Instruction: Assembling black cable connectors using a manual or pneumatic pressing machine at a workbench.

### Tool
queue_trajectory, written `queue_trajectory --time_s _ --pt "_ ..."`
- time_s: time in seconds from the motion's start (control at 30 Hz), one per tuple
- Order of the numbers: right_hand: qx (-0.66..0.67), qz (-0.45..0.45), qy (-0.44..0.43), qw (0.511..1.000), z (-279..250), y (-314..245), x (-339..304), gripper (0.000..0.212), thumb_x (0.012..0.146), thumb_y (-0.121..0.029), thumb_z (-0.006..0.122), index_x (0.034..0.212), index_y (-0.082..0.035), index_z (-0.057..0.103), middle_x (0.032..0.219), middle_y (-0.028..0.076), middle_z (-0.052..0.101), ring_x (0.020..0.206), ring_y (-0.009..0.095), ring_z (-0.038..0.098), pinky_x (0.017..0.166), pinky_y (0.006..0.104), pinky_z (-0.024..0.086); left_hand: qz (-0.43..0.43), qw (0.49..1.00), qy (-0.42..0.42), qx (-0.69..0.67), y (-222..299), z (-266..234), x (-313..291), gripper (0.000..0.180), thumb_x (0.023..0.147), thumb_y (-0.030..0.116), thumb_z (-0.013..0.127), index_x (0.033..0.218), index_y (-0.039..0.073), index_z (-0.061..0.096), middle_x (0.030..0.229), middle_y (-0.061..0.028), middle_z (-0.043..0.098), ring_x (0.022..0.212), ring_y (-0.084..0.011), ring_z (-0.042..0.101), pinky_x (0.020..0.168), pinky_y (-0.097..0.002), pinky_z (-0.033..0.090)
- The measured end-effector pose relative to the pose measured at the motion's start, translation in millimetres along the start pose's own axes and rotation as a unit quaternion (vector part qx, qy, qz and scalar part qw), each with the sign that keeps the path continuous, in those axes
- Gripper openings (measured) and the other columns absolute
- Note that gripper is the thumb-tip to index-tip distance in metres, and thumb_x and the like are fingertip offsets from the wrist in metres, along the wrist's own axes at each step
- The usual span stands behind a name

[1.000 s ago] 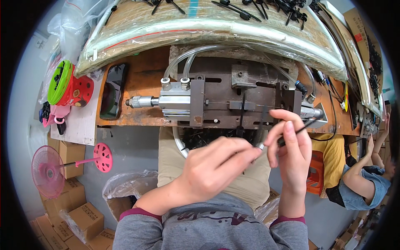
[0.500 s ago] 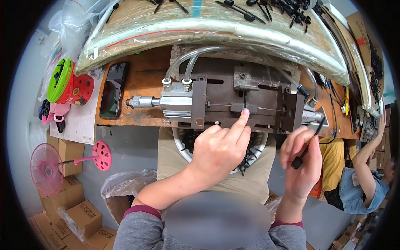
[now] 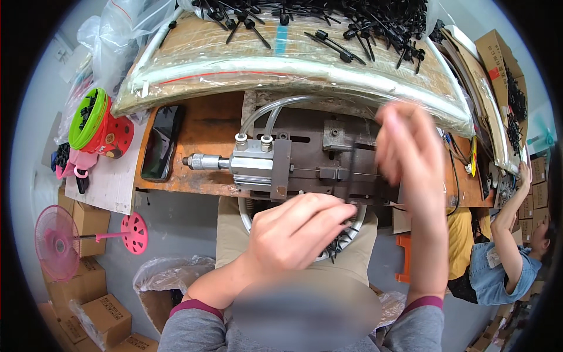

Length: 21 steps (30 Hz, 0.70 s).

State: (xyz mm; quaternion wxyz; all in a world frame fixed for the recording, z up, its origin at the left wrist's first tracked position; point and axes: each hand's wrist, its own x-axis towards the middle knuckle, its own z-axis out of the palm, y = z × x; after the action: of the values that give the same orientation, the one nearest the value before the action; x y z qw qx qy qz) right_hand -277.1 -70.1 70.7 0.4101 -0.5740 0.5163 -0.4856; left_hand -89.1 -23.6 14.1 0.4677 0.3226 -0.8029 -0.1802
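Observation:
My left hand [image 3: 296,232] is in front of the metal clamping fixture [image 3: 281,167], above the white round bin on my lap. Its thumb and fingers are pinched on a thin black cable tie [image 3: 352,170], which stands up blurred past the small centre block [image 3: 333,173]. My right hand [image 3: 410,146] is raised over the fixture's right end, close to the wrapped board's edge. Motion smears its fingers, so whatever it may hold does not show. Part of the white bin [image 3: 244,214], with black pieces inside, is hidden by my left hand.
A heap of black cable ties [image 3: 381,23] lies on the plastic-wrapped cardboard [image 3: 205,44] at the back. A phone [image 3: 161,142] and a red-green bucket [image 3: 111,132] are at left. A pink fan [image 3: 57,243] stands lower left. Another person [image 3: 504,258] sits at right.
My left hand has drawn back from the centre block and now pinches a black cable tie. My right hand has swung up and forward from the lower right. The view has shifted, showing more of the heap.

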Motion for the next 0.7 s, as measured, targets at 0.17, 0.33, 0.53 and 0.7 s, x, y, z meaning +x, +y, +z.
queue_trajectory --time_s 0.17,0.33,0.53,0.7 --pt "-0.482 -0.226 0.108 0.84 -36 -7 133 0.047 0.078 -0.033 0.076 0.11 -0.001 0.063 0.096 0.009 0.069 0.081 0.016 0.064 0.074 0.0302 0.051 -0.006 0.995 -0.041 0.087 -6 21 -10 0.026 0.066 0.003 0.078 0.09 0.0 0.066 0.121 -0.0139 0.063 0.08 -0.0265 0.067 0.07 -0.0346 0.056" --pt "-0.602 -0.171 0.088 0.775 -24 16 219 0.059 0.061 -0.028 0.077 0.11 0.002 0.062 0.105 0.021 0.067 0.1 0.031 0.065 0.087 0.0371 0.051 0.019 0.987 -0.071 0.146 -11 37 -17 0.022 0.069 0.006 0.074 0.088 0.0 0.065 0.124 -0.0165 0.062 0.078 -0.0277 0.068 0.075 -0.0333 0.056" --pt "-0.605 -0.099 0.01 0.79 -44 17 239 0.056 0.058 -0.021 0.077 0.106 0.005 0.061 0.098 0.023 0.067 0.096 0.034 0.065 0.084 0.035 0.052 0.018 0.988 -0.072 0.138 -17 37 -9 0.02 0.067 0.006 0.074 0.085 0.002 0.066 0.122 -0.0157 0.063 0.068 -0.0236 0.066 0.066 -0.0307 0.054" --pt "-0.576 -0.173 -0.008 0.799 -58 16 209 0.041 0.067 -0.017 0.075 0.1 0.005 0.064 0.097 0.022 0.068 0.095 0.033 0.066 0.084 0.0359 0.052 0.002 0.985 -0.091 0.148 -16 38 -12 0.021 0.066 0.005 0.075 0.085 0.003 0.065 0.123 -0.0158 0.063 0.061 -0.0215 0.064 0.06 -0.0295 0.052"
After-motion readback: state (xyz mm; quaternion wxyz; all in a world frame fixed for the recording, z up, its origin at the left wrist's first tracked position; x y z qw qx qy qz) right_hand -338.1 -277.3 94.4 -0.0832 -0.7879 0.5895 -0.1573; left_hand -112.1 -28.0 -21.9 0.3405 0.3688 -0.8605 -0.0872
